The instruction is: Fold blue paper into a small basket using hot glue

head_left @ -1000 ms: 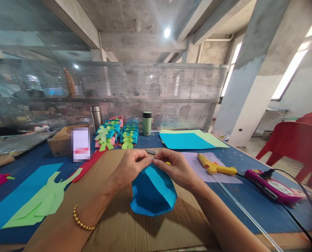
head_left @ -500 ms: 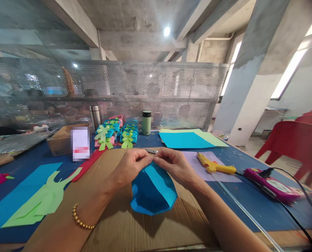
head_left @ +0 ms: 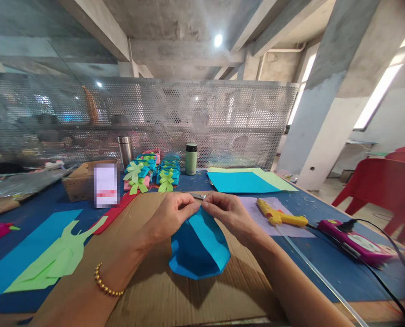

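A folded blue paper piece [head_left: 198,250] with a scalloped lower edge hangs above the brown cardboard sheet [head_left: 147,290], its shadow falling below. My left hand [head_left: 175,213] pinches its top tip between thumb and forefinger. Close beside it, my right hand [head_left: 224,209] pinches the same tip from the other side. The fingertips of both hands nearly meet and hide the very point of the paper. Just behind the fingers a small metal tool [head_left: 199,196], perhaps scissors, lies partly hidden on the cardboard.
A yellow glue gun [head_left: 280,215] lies on lilac paper at right, wired toward a magenta power strip [head_left: 352,240]. Green paper cutouts [head_left: 52,259] lie at left. Behind stand small blue paper baskets [head_left: 168,170], a green tumbler [head_left: 191,160], a steel flask [head_left: 125,152] and a cardboard box [head_left: 77,181].
Both hands keep their pinch on the blue paper piece, which stays almost still. The whole view has shifted very slightly.
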Demonstrator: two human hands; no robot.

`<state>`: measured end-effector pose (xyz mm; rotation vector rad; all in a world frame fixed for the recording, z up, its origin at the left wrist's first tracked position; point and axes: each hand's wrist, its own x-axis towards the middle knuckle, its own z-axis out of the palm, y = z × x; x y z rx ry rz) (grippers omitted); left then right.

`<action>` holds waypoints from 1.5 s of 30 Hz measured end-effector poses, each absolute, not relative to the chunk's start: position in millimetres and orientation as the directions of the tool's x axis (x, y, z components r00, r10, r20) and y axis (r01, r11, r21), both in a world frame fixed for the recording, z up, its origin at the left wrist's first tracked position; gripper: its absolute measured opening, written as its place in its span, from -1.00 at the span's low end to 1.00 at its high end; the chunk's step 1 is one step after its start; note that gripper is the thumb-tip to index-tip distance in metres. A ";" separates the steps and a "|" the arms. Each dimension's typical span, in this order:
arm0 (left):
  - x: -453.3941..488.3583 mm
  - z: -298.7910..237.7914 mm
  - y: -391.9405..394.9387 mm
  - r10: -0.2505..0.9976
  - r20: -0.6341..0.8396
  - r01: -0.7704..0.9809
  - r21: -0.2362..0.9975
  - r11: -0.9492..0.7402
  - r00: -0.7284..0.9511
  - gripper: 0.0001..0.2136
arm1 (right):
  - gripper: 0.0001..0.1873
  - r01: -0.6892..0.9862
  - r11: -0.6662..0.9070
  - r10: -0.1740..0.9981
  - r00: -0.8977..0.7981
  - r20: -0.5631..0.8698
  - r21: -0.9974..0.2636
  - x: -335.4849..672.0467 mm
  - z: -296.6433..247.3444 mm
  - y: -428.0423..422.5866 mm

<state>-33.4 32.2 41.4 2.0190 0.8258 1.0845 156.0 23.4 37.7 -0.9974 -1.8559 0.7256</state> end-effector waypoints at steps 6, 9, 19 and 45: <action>-33.4 40.4 32.9 0.793 0.414 0.213 0.812 -0.544 0.446 -0.71 | -0.67 0.289 0.493 0.863 -0.281 0.420 -0.820 153.1 37.3 22.9; -33.3 41.1 32.7 0.801 0.404 0.216 0.819 -0.532 0.441 -0.70 | -0.67 0.263 0.467 0.876 -0.268 0.401 -0.844 150.5 36.9 22.2; -33.6 40.3 33.9 0.795 0.420 0.241 0.797 -0.553 0.438 -0.66 | -0.64 0.271 0.452 0.886 -0.247 0.393 -0.850 148.7 32.6 23.5; -34.1 42.2 30.6 0.798 0.438 0.245 0.791 -0.561 0.414 -0.82 | -0.80 0.358 0.502 0.864 -0.244 0.440 -0.788 147.2 35.9 18.9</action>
